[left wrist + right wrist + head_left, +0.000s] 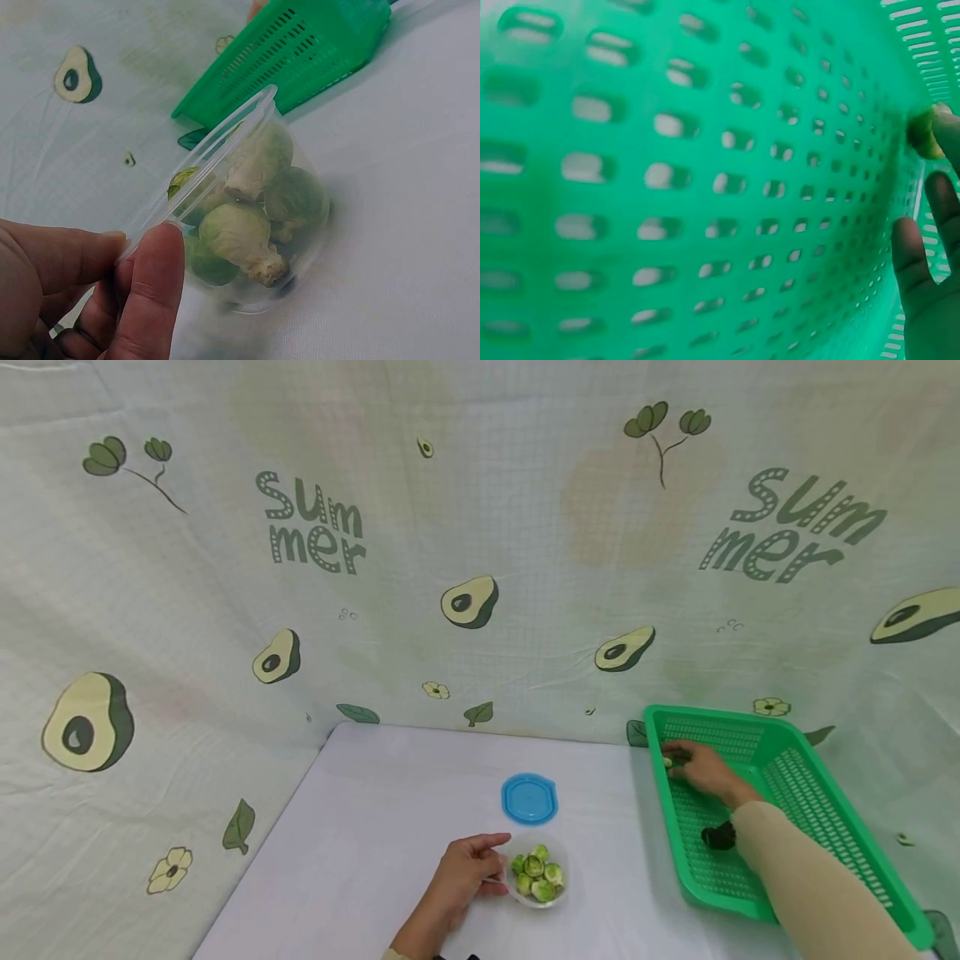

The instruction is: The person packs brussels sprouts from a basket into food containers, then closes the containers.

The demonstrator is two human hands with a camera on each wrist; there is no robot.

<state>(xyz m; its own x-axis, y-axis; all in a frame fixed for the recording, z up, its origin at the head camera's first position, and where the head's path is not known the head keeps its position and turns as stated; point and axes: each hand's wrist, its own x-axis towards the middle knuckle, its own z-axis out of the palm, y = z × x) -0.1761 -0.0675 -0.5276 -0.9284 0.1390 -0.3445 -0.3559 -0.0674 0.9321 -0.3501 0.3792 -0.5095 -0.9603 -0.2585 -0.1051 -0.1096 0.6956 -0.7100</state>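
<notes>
My left hand pinches the rim of a clear plastic bowl between thumb and fingers. The bowl holds several green Brussels sprouts and leans in the left wrist view. My right hand is down inside the green plastic basket, near its far left corner. Its thumb and a finger are at a Brussels sprout and appear to pinch it. The remaining fingers stand apart from it by the basket's perforated wall. Part of that sprout is hidden by the hand.
A blue lid lies flat on the white table, just behind the bowl. The basket's raised walls surround my right hand. A patterned cloth hangs behind the table and along its left side.
</notes>
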